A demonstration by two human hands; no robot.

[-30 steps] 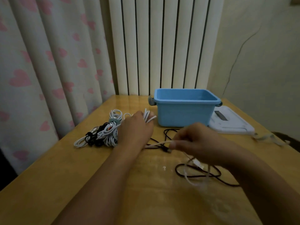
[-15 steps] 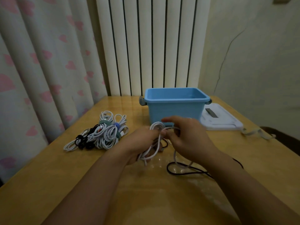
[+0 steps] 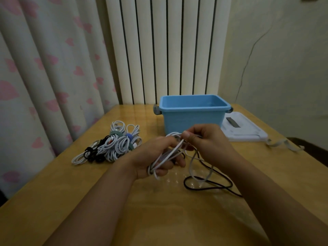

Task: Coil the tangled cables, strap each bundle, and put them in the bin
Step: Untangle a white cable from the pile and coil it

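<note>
White cable (image 3: 166, 155), stretched between both hands a second ago, now sits looped at frame centre, left hand (image 3: 158, 157) gripping the coil, right hand (image 3: 207, 141) pinching its strand, so coiling advances, strapping pending

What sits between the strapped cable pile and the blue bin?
Head view: nothing; bare wooden tabletop separates the pile of strapped white and black cables from the blue plastic bin.

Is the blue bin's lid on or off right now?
Off. The blue bin stands open-topped with its inner walls showing, and the white lid lies flat on the table to its right.
</note>
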